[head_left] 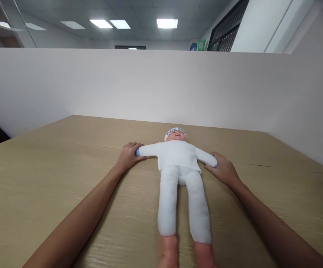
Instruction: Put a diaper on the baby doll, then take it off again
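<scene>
A baby doll [179, 156] lies on its back on a tan tabletop, head toward the far wall and bare feet toward me. It wears a white long-sleeved top, white trousers and a white headband [175, 130] with blue lettering. Both its arms stretch out sideways. My left hand [130, 154] is closed around the end of the sleeve on the left, where a blue cuff shows. On the other side, my right hand [222, 167] grips the opposite sleeve end from below, the thumb under it. The doll's feet are partly cut off by the lower edge.
The tan tabletop [52, 178] spreads around the doll. A white partition wall [139, 85] stands along its back and right side. Past the wall's top are ceiling lights, a dark barred window [228, 29] and a green packet [201, 45]. Something black and pink sits at far left.
</scene>
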Demonstrator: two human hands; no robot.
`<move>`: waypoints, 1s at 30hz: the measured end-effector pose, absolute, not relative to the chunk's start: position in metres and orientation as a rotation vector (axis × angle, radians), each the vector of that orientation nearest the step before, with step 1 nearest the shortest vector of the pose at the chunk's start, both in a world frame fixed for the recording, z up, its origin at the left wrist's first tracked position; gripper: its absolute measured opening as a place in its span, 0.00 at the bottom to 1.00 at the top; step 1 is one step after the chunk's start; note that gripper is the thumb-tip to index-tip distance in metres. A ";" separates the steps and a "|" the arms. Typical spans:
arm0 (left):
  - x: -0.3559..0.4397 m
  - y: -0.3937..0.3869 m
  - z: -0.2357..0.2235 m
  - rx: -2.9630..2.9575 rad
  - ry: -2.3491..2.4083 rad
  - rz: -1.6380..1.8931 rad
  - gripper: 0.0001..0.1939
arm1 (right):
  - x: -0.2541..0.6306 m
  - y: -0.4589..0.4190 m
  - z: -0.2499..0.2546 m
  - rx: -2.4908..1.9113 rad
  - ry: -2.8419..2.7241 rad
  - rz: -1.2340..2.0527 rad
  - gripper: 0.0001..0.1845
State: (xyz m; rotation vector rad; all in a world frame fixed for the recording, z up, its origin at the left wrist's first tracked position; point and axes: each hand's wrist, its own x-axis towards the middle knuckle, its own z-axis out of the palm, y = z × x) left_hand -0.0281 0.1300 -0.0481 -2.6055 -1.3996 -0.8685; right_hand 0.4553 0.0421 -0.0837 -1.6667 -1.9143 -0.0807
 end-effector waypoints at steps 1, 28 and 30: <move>-0.028 0.135 -0.049 -2.585 -1.402 -0.870 0.27 | 0.456 0.049 -0.084 -1.642 -1.928 -0.112 0.18; -0.031 0.163 -0.061 -2.556 -1.664 -0.856 0.33 | 0.480 0.099 -0.110 -1.568 -1.872 -0.057 0.38; -0.032 0.157 -0.061 -2.549 -1.667 -0.872 0.32 | 0.480 0.095 -0.111 -1.569 -1.844 -0.088 0.39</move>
